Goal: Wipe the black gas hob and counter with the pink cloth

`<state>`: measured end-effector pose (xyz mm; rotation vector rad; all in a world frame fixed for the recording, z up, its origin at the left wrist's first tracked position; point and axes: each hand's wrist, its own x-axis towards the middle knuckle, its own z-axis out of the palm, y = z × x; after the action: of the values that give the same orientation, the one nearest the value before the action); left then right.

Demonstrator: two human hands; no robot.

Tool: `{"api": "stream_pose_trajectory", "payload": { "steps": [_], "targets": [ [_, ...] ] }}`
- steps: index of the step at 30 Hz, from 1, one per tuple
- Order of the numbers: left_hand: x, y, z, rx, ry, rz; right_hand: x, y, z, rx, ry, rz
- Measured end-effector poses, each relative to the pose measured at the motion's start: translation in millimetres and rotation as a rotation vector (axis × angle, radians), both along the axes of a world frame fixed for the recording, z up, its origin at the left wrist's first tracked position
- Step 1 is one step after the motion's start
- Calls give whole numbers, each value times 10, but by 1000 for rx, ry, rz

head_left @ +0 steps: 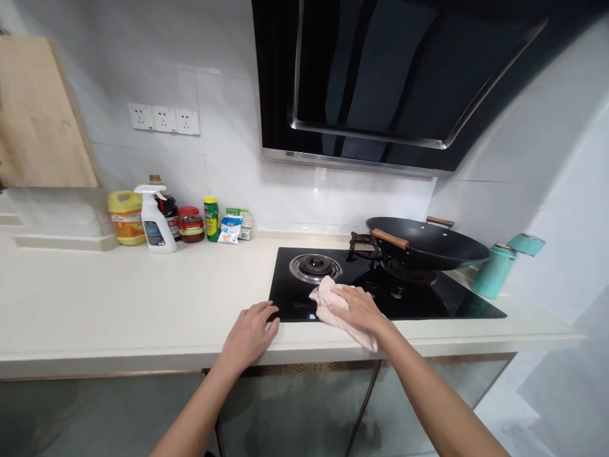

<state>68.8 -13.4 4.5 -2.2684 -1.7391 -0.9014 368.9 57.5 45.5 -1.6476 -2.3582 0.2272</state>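
Observation:
My right hand [359, 310] presses a pale pink cloth [328, 301] onto the front of the black glass gas stove [290, 311]. One end of the cloth hangs over the counter's front edge. The palm and fingers lie over the cloth, hiding part of it. My left hand [252, 333] rests on the white countertop [190, 304] at the stove's front left corner, fingers loosely apart and holding nothing. Just behind the cloth is the left burner [316, 266], with no pan support on it.
A black wok [428, 244] with wooden handles sits over the right burner. A teal flask [495, 271] stands at the right wall. On the left are a spray bottle [156, 219], a yellow jug [127, 219], a red-lidded jar [191, 225] and packets. The range hood [371, 76] hangs above.

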Motion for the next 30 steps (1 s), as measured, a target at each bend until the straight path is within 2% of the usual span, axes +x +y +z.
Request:
{"api": "stream_pose_trajectory", "payload": {
  "steps": [4,7,11,15,18,22,26,30],
  "targets": [
    [-25,18,-31,37,-79,-1,-290,287,64,37,26,-114],
    [-60,58,-53,90,-206,29,-663,319,89,35,37,-54],
    [-139,128,-71,144,-333,63,-1155,79,46,43,60,207],
    [-234,165,-37,135,-472,84,-1318,-340,-80,152,147,500],
    [-274,152,25,37,-581,105,-1212,-604,-204,259,201,588],
    [-257,123,83,-128,-601,178,-883,-757,-362,356,179,558],
    [-213,111,100,-182,-484,213,-359,-755,-412,418,191,321],
    [-173,88,139,-168,-356,216,228,-751,-322,348,212,3]
  ]
}}
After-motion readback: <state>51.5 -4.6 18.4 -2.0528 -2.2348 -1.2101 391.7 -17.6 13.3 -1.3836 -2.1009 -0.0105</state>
